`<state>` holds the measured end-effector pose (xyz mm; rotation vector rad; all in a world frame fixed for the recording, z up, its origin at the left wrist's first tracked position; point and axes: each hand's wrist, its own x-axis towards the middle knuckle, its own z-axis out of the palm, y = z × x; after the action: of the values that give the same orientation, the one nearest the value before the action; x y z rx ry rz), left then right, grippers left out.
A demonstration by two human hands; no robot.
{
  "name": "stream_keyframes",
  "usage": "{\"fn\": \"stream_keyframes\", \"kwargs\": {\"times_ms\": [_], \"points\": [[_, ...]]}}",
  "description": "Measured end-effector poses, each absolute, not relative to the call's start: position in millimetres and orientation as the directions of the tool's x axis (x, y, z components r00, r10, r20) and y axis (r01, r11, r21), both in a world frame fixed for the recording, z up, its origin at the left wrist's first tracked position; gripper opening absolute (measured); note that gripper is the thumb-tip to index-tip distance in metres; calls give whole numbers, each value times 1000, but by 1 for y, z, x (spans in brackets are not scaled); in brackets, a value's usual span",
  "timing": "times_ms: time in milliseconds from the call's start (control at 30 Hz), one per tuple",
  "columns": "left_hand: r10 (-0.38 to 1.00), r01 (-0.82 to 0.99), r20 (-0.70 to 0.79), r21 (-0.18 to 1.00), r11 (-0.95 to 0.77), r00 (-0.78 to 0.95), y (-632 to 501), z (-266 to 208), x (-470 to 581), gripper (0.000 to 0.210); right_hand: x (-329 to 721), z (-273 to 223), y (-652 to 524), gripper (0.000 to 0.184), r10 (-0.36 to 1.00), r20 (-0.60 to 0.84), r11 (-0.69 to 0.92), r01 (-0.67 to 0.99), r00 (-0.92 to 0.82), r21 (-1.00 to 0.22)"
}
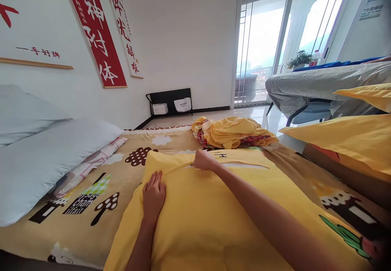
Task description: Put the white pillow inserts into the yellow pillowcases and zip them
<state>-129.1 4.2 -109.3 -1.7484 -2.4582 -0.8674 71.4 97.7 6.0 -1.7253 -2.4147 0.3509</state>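
Head view now, and the left hand [154, 193] lies flat, fingers stretched, on the plump yellow fabric pillow [195, 214], likely bracing the cloth against a pull! The right hand [204, 160] has its grip curled tight at the long white-lined slit [244, 165], probably pinching its edge, though the fingertips are hidden. The pillow sits on the tan patterned bedsheet [100, 234], right under both arms; sheet runs leftward to the long white pillow [67, 157], elbow room there, while the crumpled yellow cloth bundle [235, 128] crowds the far side
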Motion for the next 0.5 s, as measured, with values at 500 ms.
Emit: {"fn": "stream_keyframes", "kwargs": {"times_ms": [500], "points": [[947, 929, 317, 364, -63, -60, 36, -3, -83, 47, 57, 9, 91, 33, 956, 128, 294, 885, -265, -360]]}}
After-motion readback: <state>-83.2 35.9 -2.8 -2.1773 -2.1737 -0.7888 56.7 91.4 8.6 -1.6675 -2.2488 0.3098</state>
